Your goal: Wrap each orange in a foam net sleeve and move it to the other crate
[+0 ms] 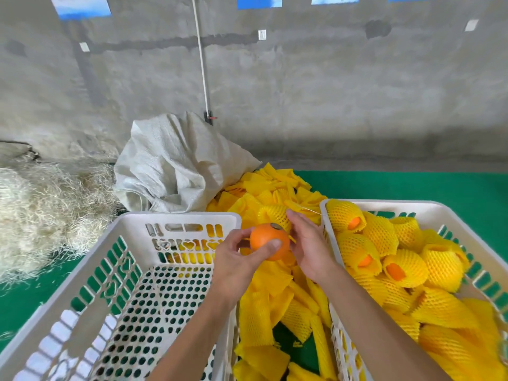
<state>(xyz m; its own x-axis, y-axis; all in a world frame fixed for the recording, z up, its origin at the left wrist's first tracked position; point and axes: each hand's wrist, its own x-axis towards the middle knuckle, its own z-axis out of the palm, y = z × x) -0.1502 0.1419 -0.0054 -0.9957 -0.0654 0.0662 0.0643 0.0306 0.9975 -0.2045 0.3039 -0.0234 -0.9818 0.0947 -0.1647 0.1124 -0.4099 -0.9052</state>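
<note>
From the head camera we see our left hand point(236, 259) curled round a bare orange point(269, 241), thumb across its near face and fingers behind it, holding it up in the gap between two white crates. Our right hand point(309, 243) is just beside the fruit on its right, fingers bent and pinching an opened yellow foam net sleeve point(276, 214) whose mouth sits at the orange's far upper side; how far the sleeve reaches over the fruit we cannot tell.

The left crate point(176, 220) shows its perforated floor and slotted walls, with no fruit in the part we see. The right crate point(390, 206) holds many oranges already sleeved in yellow net point(437, 266), some with orange skin showing at the open ends.

Between and beyond the crates lies a loose pile of flat yellow sleeves point(264, 306) on the green floor point(412, 185). Behind the pile a crumpled white woven sack point(176, 166) slumps against the grey concrete wall point(302, 92), and pale straw point(41, 207) is heaped at the left.
</note>
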